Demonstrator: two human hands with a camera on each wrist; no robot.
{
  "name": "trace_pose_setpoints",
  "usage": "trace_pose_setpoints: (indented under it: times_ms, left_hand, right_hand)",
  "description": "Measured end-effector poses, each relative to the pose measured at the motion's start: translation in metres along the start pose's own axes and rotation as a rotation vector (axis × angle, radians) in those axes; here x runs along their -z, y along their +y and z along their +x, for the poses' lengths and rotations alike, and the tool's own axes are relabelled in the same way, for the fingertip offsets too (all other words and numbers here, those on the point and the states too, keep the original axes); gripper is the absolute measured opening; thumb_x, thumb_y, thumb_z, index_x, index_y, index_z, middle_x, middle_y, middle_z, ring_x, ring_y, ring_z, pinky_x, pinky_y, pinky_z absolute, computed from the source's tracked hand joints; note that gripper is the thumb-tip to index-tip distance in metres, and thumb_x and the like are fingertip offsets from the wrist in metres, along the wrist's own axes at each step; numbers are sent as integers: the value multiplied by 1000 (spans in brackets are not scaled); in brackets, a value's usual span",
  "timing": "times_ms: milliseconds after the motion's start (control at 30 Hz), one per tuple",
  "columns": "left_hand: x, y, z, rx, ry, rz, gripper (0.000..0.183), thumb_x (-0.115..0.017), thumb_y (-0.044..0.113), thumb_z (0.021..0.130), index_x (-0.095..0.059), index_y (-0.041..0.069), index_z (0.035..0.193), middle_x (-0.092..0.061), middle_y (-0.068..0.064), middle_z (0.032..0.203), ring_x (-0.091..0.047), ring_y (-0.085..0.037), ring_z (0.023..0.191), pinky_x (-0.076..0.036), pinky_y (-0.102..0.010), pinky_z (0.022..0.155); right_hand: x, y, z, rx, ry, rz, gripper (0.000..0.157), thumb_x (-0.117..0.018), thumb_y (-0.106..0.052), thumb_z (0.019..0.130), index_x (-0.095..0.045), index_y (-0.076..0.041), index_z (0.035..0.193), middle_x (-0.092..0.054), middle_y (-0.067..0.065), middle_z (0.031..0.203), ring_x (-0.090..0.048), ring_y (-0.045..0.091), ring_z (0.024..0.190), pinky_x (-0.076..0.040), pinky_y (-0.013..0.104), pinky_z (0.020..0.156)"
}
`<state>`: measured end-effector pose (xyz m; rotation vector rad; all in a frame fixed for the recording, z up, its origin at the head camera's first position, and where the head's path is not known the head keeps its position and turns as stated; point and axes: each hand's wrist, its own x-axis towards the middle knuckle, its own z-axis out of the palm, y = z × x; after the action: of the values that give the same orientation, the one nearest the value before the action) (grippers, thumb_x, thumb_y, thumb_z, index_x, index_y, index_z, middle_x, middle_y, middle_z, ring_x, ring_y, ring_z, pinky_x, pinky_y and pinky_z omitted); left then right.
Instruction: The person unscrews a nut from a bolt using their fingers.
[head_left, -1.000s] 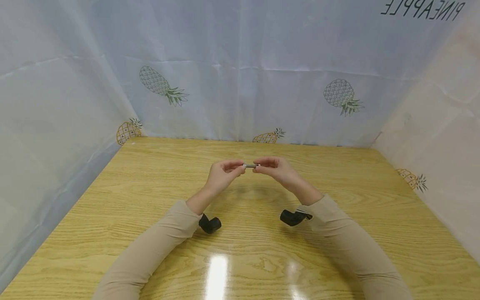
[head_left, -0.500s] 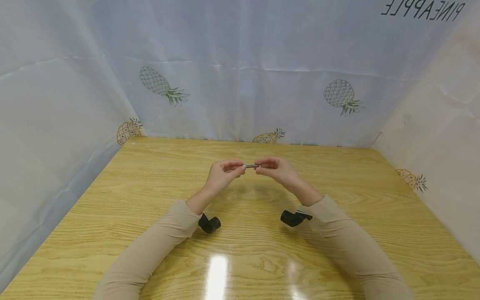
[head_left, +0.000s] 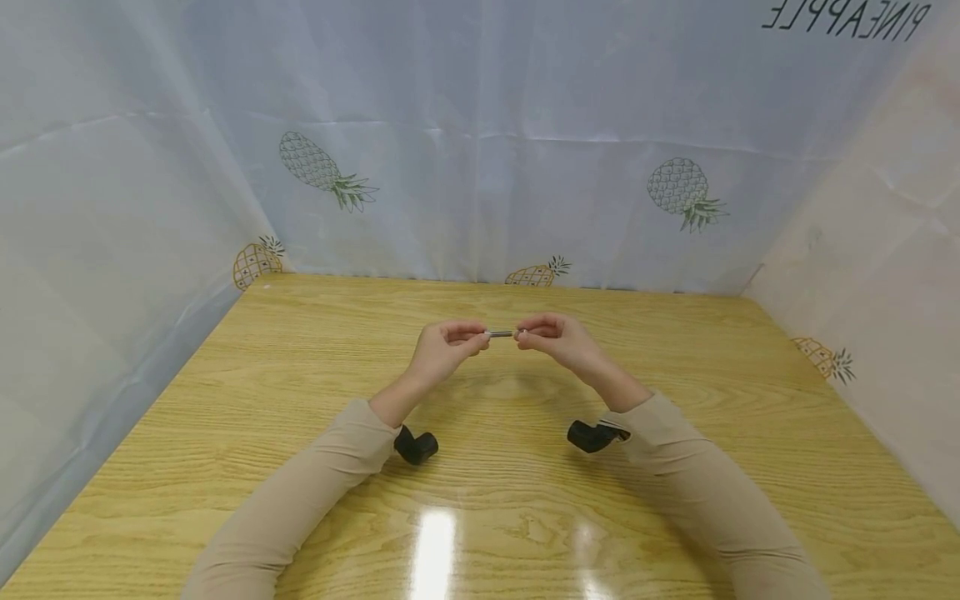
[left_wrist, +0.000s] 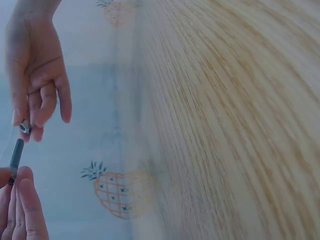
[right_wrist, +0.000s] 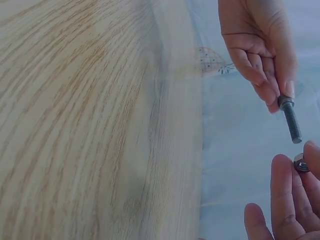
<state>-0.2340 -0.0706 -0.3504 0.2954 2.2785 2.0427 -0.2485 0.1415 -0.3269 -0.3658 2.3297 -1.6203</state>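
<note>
Between thumb and fingers, my left hand (head_left: 442,348) pinches a metal bolt (right_wrist: 291,120) by its head. The threaded shank points to the right, toward the other hand. My right hand (head_left: 562,342) pinches a small metal nut (right_wrist: 300,163) at its fingertips. A short gap separates the bolt's tip from the nut. Both hands are held up above the wooden table (head_left: 495,475). In the left wrist view the bolt's shank (left_wrist: 17,154) and the nut (left_wrist: 25,127) appear nearly in line.
Black curved pieces stick out from both sleeve cuffs, a left one (head_left: 417,447) and a right one (head_left: 592,436). A pale curtain (head_left: 480,192) printed with pineapples hangs behind the table and along both sides.
The right hand has drawn slightly to the right. The nut, at the bolt's end before, is now apart from its tip. The left hand has hardly moved.
</note>
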Motion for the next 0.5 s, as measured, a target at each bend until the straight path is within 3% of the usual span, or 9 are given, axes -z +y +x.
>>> trace_pose_setpoints:
  times_ms: [100, 300, 500]
  left_hand:
    - [1, 0, 0, 0, -2, 1, 28, -61, 12, 87, -63, -1, 111, -66, -20, 105, -66, -19, 91, -49, -44, 90]
    - [3, -1, 0, 8, -5, 20, 30, -61, 13, 87, -61, -2, 113, -65, -20, 107, -65, -25, 94, -48, -44, 90]
    - [5, -1, 0, 20, -8, 22, 31, -61, 12, 87, -61, -2, 114, -65, -19, 107, -63, -29, 98, -48, -44, 91]
  right_hand:
    - [3, 2, -1, 15, 4, -17, 41, -60, -23, 89, -53, 0, 121, -58, 20, 118, -60, 22, 102, -40, 47, 101]
    - [7, 9, 0, 30, 16, -32, 40, -60, -24, 89, -54, -1, 121, -53, 22, 122, -52, 35, 112, -41, 48, 98]
    - [11, 14, -1, 27, 36, -52, 39, -61, -25, 87, -56, -3, 120, -58, 16, 117, -55, 31, 108, -43, 48, 97]
